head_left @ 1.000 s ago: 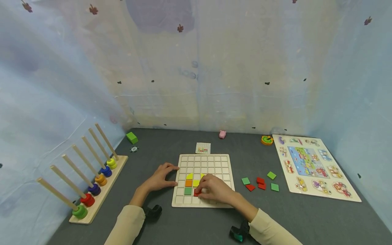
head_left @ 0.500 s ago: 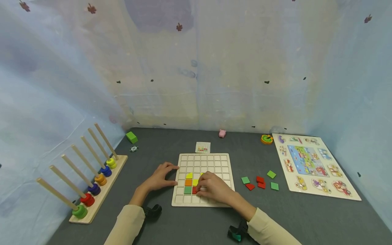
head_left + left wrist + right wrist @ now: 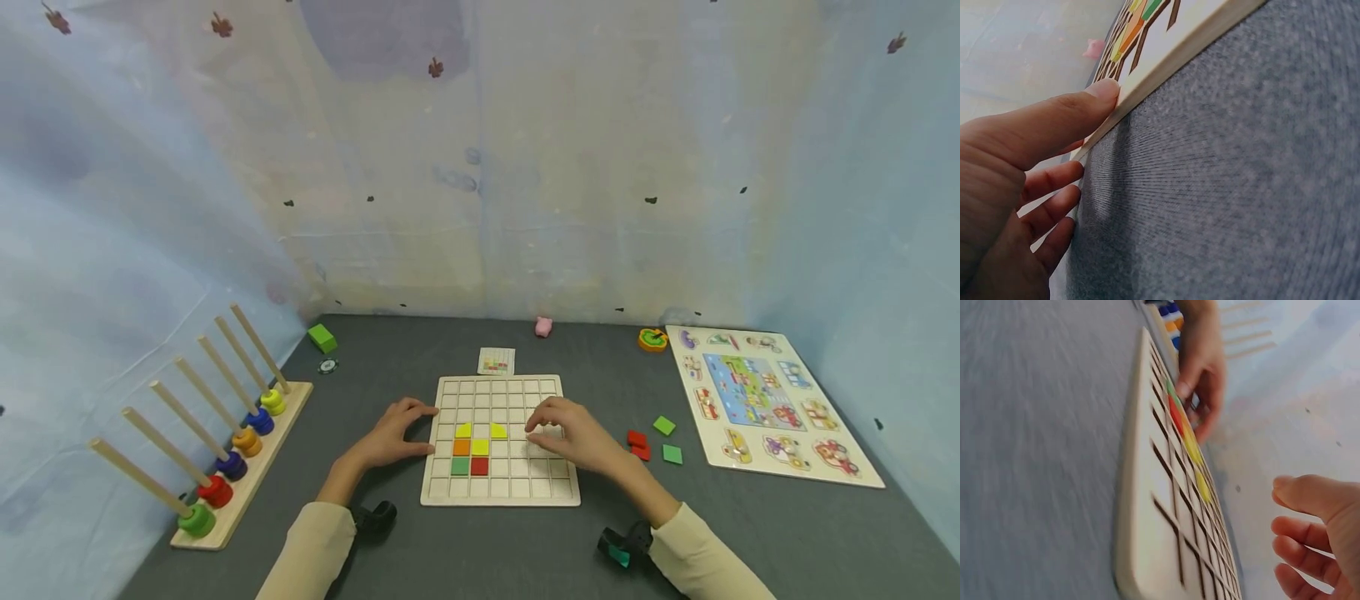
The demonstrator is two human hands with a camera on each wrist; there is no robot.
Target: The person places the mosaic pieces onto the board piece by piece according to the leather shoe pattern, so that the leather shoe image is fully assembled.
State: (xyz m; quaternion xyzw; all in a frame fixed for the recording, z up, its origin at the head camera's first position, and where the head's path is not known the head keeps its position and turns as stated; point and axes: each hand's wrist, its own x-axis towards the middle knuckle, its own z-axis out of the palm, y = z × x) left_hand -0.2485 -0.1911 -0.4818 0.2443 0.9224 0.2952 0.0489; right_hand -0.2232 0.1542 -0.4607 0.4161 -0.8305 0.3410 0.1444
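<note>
Pale blue cloth (image 3: 480, 142) hangs behind a dark table (image 3: 450, 554). At far left stands a wooden ring stacker (image 3: 253, 468), with a green block (image 3: 322, 337) and a round chip (image 3: 327, 366) near its far end. Next, the left hand (image 3: 388, 435) touches the left edge of a gridded board (image 3: 450, 400) with thumb and fingertip, unclenched. On the board's left half sit a green square (image 3: 460, 467), an orange square (image 3: 461, 447), a red square (image 3: 479, 467), a yellow square (image 3: 480, 447) and two yellow cut-corner pieces (image 3: 498, 431). Beyond it lie a card (image 3: 497, 361) and a pink pig (image 3: 543, 327). Over its right side, the right hand (image 3: 573, 432) hovers, fingers loosely bent, grip released. Further right are loose red tiles (image 3: 637, 437), a round toy (image 3: 652, 340), green tiles (image 3: 672, 454) and a picture puzzle (image 3: 759, 448).
</note>
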